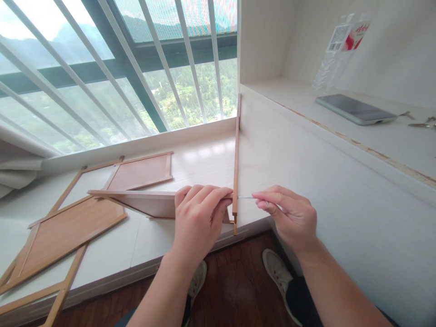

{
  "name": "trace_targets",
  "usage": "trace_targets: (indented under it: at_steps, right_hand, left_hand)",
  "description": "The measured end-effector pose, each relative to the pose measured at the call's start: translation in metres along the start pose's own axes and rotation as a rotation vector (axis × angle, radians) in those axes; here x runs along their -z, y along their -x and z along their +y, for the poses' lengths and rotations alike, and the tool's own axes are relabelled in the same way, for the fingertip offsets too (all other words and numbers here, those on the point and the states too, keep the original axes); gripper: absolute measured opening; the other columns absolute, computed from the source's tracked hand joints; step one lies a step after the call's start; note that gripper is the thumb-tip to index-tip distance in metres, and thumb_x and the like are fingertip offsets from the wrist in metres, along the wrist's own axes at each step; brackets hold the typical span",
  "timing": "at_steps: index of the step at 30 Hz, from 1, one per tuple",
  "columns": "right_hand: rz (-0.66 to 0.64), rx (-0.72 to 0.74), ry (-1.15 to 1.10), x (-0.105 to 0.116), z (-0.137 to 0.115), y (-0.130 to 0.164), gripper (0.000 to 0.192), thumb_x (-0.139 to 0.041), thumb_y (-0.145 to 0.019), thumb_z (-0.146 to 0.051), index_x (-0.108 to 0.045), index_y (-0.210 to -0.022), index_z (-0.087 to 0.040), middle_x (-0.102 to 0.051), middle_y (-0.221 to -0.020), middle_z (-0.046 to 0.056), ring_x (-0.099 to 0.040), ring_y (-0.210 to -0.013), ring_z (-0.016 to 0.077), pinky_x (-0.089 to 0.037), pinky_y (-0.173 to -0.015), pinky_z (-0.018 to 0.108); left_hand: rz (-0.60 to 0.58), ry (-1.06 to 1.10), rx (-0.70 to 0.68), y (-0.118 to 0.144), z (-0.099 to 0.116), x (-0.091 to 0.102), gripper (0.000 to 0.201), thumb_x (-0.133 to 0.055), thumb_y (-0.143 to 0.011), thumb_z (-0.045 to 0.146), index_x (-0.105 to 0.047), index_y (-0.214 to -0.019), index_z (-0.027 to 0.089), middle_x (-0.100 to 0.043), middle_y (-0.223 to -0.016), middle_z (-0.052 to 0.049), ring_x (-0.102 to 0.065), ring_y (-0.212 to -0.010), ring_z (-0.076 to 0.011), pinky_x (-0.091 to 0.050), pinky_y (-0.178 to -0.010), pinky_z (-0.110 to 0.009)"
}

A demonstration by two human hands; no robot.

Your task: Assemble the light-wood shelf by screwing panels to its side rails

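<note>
My left hand [200, 211] is closed round the edge of a wooden panel [150, 202], close to where its end meets a wooden rail [235, 172]. The rail stands on edge and runs back toward the window. From the rail's right side, my right hand [288, 213] pinches a thin metal hex key [245, 197], its shaft pointing left with the tip at the rail. My fingers cover most of the tool, and the fastener at its tip is too small to make out.
Left on the white ledge [143, 240] lie loose brown panels [73, 227] and wooden frame pieces [70, 277]. A phone [356, 109], a clear plastic bottle [340, 50] and keys [424, 123] rest on the right shelf. White window bars [194, 68] rise behind; a curtain [17, 163] hangs left.
</note>
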State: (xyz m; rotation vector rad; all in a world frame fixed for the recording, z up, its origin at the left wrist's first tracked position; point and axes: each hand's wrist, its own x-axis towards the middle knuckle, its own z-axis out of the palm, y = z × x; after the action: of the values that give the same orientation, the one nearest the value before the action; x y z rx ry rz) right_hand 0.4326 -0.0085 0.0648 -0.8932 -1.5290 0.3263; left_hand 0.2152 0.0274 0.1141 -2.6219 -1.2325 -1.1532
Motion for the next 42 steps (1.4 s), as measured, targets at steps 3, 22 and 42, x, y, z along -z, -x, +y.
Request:
trace_targets:
  at_steps: [3,22,42]
  right_hand:
    - [-0.012,-0.010,-0.003,0.001,0.000,0.000,0.033,-0.072,-0.097,-0.005,-0.082,-0.118,-0.027,-0.077,-0.091,0.000,-0.070,-0.080,0.0123,-0.056,-0.071,0.025]
    - [0.287,-0.032,0.105,0.006,0.004,0.007,0.030,-0.071,-0.098,-0.009,-0.085,-0.112,-0.032,-0.074,-0.085,-0.001,-0.066,-0.071,0.0146,-0.049,-0.065,0.031]
    - [0.580,-0.826,-0.831,0.015,0.015,0.013,0.043,-0.096,-0.074,-0.043,-0.071,-0.100,-0.020,-0.079,-0.092,0.003,-0.069,-0.069,0.0118,-0.062,-0.061,0.024]
  left_hand:
    - [-0.003,0.003,0.005,0.001,0.000,0.000,0.013,-0.063,-0.104,0.022,-0.075,-0.105,0.027,-0.082,-0.098,0.004,-0.068,-0.090,-0.0172,-0.037,-0.096,-0.038]
    - [0.048,-0.008,-0.058,0.001,0.000,0.009,0.022,-0.067,-0.100,0.017,-0.070,-0.121,0.024,-0.076,-0.120,-0.005,-0.067,-0.117,-0.0207,-0.036,-0.123,-0.048]
    - [-0.308,0.602,0.602,0.087,0.002,-0.044,0.031,-0.054,-0.101,0.047,-0.069,-0.098,0.020,-0.063,-0.078,-0.001,-0.058,-0.076,-0.0169,-0.046,-0.073,-0.027]
